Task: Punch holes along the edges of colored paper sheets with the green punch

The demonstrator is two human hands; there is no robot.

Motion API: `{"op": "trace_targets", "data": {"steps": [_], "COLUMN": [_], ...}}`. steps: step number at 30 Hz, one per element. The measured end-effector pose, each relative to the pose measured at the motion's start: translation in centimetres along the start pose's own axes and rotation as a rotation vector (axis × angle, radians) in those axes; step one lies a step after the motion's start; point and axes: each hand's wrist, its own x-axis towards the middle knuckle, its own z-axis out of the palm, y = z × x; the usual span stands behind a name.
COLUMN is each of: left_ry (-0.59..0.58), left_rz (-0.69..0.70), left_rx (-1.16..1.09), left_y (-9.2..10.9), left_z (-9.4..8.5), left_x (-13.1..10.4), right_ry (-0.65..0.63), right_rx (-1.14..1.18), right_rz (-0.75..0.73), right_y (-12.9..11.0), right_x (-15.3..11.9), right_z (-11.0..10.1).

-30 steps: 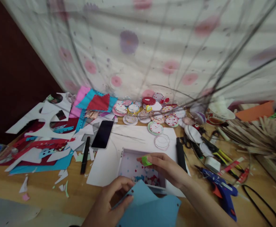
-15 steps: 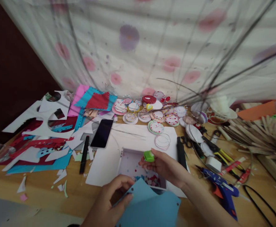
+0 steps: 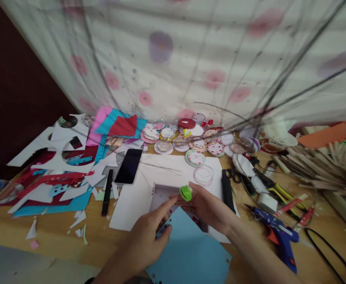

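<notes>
My right hand is closed around a small bright green craft punch, above a shallow white box. My left hand pinches the left edge of a blue sheet of paper, its fingertips reaching close to the punch. Small punched holes run along the sheet's edges. The paper covers the near part of the box, and a few red bits show inside. Under the box lies a large white sheet.
Left are paper scraps, a black marker and a phone. Behind stand several decorated paper discs. Right lie scissors, pliers, a blue glue gun with its cord, and wooden sticks.
My left hand has moved up and right, bringing the blue paper closer to the punch. The paper now covers more of the box. The punch has tilted slightly in my right hand.
</notes>
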Motion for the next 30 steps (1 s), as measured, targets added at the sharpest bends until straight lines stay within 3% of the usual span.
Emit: {"op": "trace_targets", "data": {"steps": [4, 8, 13, 18, 23, 30], "left_ry": [0.011, 0.08, 0.168, 0.342, 0.145, 0.048], "left_rz": [-0.007, -0.032, -0.069, 0.091, 0.003, -0.139], "left_rx": [-0.025, -0.085, -0.218, -0.133, -0.266, -0.589], "left_y": [0.0, 0.0, -0.4, 0.5, 1.7, 1.7], "left_z": [0.0, 0.1, 0.4, 0.3, -0.1, -0.8], "left_x": [-0.3, -0.5, -0.9, -1.4, -0.7, 0.7], "right_ry": [0.039, 0.033, -0.04, 0.096, 0.01, -0.025], "right_rx": [-0.01, -0.116, -0.693, -1.25, -1.454, -1.509], "right_rz": [-0.024, -0.14, -0.223, -0.311, -0.415, -0.445], "right_y": [-0.2, -0.5, -0.7, -0.3, -0.4, -0.7], "right_x": [-0.3, -1.3, -3.6, -4.3, -3.2, -2.4], "right_z": [-0.2, -0.1, 0.7, 2.5, 3.8, 3.9]}}
